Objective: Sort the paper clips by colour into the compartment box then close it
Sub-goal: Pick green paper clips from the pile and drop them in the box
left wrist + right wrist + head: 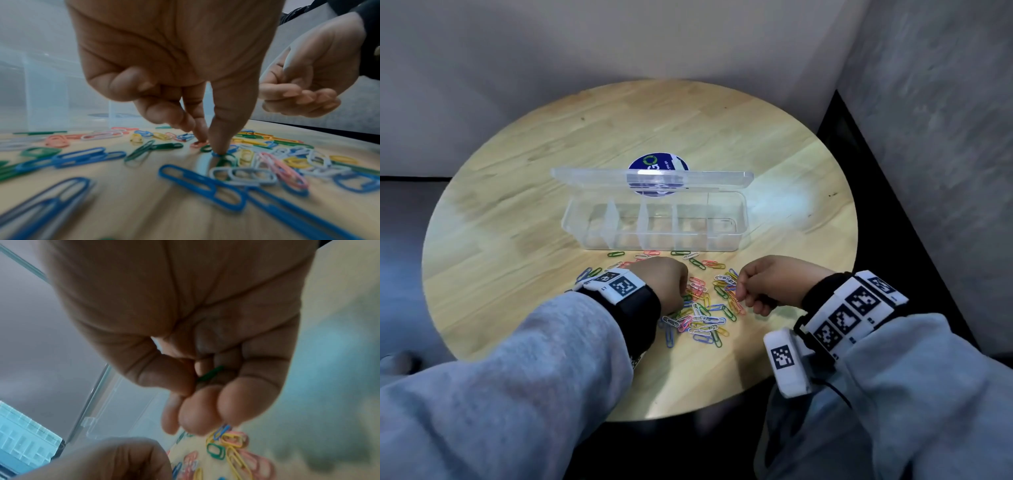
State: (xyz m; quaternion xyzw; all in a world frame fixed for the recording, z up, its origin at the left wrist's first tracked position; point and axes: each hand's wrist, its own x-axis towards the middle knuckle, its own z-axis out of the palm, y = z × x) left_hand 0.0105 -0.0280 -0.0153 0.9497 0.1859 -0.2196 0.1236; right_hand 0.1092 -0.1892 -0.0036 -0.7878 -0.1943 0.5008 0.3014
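A clear compartment box [654, 241] stands open on the round wooden table [517, 205], with its lid [654, 178] raised behind it and its compartments bare. In front of it lies a loose pile of paper clips [705, 320] in blue, green, yellow, pink and white. My left hand [671, 284] is down on the pile. Its thumb tip [219, 146] and forefinger meet at a blue paper clip [216, 154], and the other fingers are curled. My right hand [743, 294] hovers just right of the pile and pinches a green paper clip [210, 373] between thumb and fingers.
A round blue sticker [658, 164] lies on the table behind the box. The table's near edge is just under my wrists. A wall corner stands behind the table, and dark floor drops off to the right.
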